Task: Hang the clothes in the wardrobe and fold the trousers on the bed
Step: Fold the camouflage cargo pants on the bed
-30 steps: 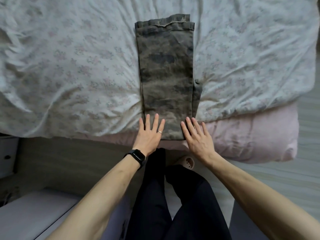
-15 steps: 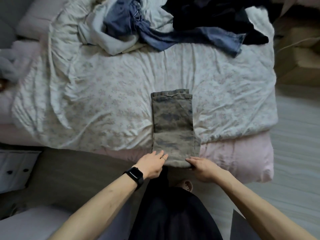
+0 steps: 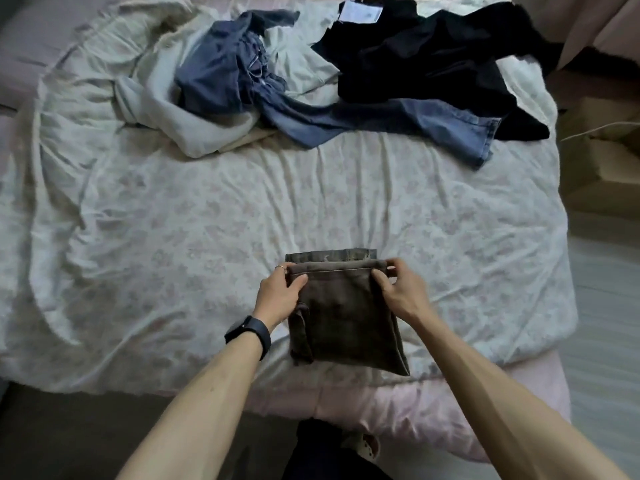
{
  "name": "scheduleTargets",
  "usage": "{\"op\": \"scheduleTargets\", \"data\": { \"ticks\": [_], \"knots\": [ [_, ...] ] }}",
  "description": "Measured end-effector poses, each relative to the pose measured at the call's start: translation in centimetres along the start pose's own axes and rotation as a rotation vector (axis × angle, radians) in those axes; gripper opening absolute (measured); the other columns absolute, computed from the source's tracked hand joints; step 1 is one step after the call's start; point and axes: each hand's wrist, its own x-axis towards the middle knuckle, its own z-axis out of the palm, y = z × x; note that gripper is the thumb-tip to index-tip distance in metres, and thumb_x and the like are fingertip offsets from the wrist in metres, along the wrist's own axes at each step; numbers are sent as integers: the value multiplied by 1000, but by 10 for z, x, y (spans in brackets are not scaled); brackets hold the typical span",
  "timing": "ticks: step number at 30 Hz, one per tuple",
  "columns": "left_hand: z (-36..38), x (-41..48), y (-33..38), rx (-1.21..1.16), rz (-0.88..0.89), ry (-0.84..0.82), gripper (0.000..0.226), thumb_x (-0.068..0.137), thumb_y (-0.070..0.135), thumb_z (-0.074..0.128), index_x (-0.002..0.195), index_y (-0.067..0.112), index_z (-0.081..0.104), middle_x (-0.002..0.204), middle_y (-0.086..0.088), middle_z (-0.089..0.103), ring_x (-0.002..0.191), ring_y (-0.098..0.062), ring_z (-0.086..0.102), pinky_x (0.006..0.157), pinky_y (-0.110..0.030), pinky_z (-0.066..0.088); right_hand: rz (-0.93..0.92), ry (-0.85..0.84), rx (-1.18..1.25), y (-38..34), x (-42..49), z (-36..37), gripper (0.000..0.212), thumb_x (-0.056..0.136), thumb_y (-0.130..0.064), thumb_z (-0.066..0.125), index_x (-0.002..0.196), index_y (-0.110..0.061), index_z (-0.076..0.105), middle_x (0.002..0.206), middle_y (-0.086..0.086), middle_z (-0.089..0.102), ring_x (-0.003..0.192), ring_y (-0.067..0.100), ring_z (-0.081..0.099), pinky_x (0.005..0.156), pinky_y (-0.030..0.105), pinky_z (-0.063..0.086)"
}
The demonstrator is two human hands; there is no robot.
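Left hand (image 3: 277, 296) and right hand (image 3: 398, 292) each pinch a far corner of the folded trousers (image 3: 343, 323), low centre of the frame on the bed (image 3: 207, 220). Best to keep both corners level, lay that edge square on the layer beneath, then press flat. The cloth is faded olive, thick, with a stitched hem. More clothes (image 3: 381, 123) are heaped at the top.

No text can be read; the white tag (image 3: 361, 11) (on the black garment (image 3: 433, 64)) is too blurred.
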Motion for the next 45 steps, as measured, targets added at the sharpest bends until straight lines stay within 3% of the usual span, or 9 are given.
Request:
{"op": "scheduleTargets", "data": {
  "ticks": [10,14,16,19,21,24,34,39,45],
  "knots": [
    [29,131,-31,99,-34,48,22,96,48,60,108,29,64,96,8,69,96,-18,65,77,-33,51,78,72,-218,22,123,63,34,103,-46,46,108,-17,61,106,16,71,101,38,64,73,39,43],
    [47,155,-23,259,-52,73,39,98,51,56,124,22,59,110,-3,68,103,-27,63,80,-36,50,133,72,-272,25,146,70,38,102,-45,49,117,-13,61,120,15,63,111,37,59,87,42,47],
    [58,145,-23,472,55,193,47,100,46,53,138,18,50,128,-10,59,115,-32,55,91,-43,48,99,123,-327,24,146,69,40,100,-42,52,128,-13,55,135,14,52,119,38,53,92,45,46],
    [77,106,-31,632,470,347,60,98,38,52,152,14,40,153,-11,42,140,-31,40,112,-52,34,-95,295,-491,20,116,80,54,95,-35,56,145,-18,46,152,10,41,134,36,42,100,50,42],
    [89,87,-42,731,619,240,65,99,44,44,158,20,29,165,-5,24,153,-24,21,122,-53,14,-277,311,-557,22,81,99,61,95,-38,50,153,-23,37,163,5,29,148,27,29,112,51,32],
    [92,91,-58,834,520,68,68,99,58,34,160,35,15,169,0,5,156,-24,3,123,-53,-5,-324,145,-680,45,51,123,67,100,-49,38,161,-30,18,170,2,8,156,21,7,122,57,14],
    [116,135,-105,870,478,55,72,97,61,30,160,39,2,169,-4,-6,156,-25,-5,121,-55,-1,-451,30,-683,134,113,140,75,98,-69,25,162,-32,10,170,-4,3,157,20,3,125,49,-4],
    [106,118,-86,997,408,-23,69,98,61,26,160,36,12,168,-10,6,155,-29,3,122,-55,2,-347,8,-658,113,86,137,78,98,-65,32,162,-29,8,170,-2,0,156,18,-1,124,55,5],
    [76,142,-1,1016,431,-124,67,95,63,40,146,20,42,140,-13,51,126,-33,48,107,-47,36,294,397,-103,94,-19,115,82,86,-46,68,151,-8,36,157,15,30,146,32,28,117,50,26]
  ]
}}
